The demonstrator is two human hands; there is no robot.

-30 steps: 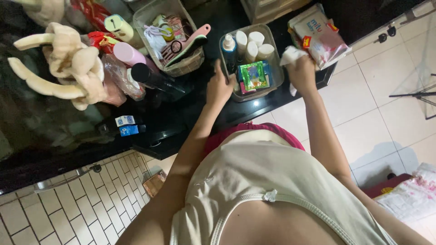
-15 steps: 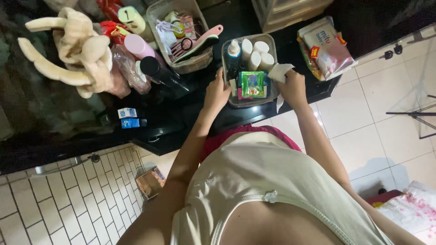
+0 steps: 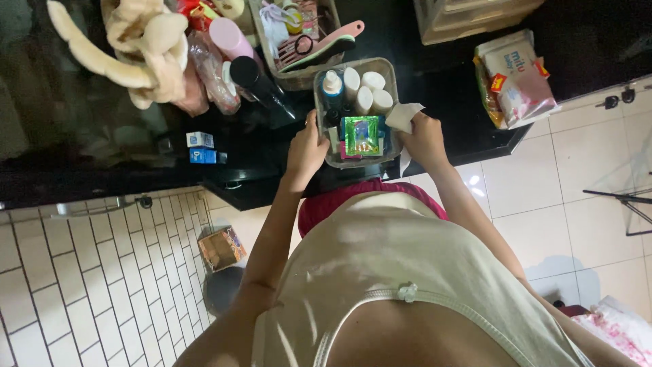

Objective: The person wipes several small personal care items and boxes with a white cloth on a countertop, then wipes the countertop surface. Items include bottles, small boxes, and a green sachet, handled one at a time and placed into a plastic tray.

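Head view: looking down over the chest at a black counter (image 3: 448, 122) in the upper half of the frame. Holding now with both hands a clear plastic container (image 3: 360, 162), which is sitting at the upper centre, close to the front edge of the counter.

Left hand (image 3: 305, 151) pressing against the left wall of the container, fingers curled narrowly around its corner. Right hand (image 3: 422, 139) closing on the right wall, fingers bent and at the same time pinching a crumpled white tissue (image 3: 402, 117) against the rim.

Compared with one second ago: right hand no longer staying at the pack of wipes (image 3: 519, 78) in the upper right, but having come down and left to the container, bringing the tissue along. Left hand, then only reaching with fingers spread, now gripping. Container also seeming nearer to the person and farther from the basket (image 3: 299, 80) above it than before. Judging from this: reaching finished, two-handed grip made, container probably being drawn or lifted; not possible to tell whether the bottom is leaving the counter.

Inside the container: a green packet (image 3: 361, 134) lying in front, white bottles (image 3: 367, 88) standing behind.

Elsewhere: a beige plush toy (image 3: 146, 41) lying in the upper left, two small blue boxes (image 3: 202, 148) resting left of the left hand.
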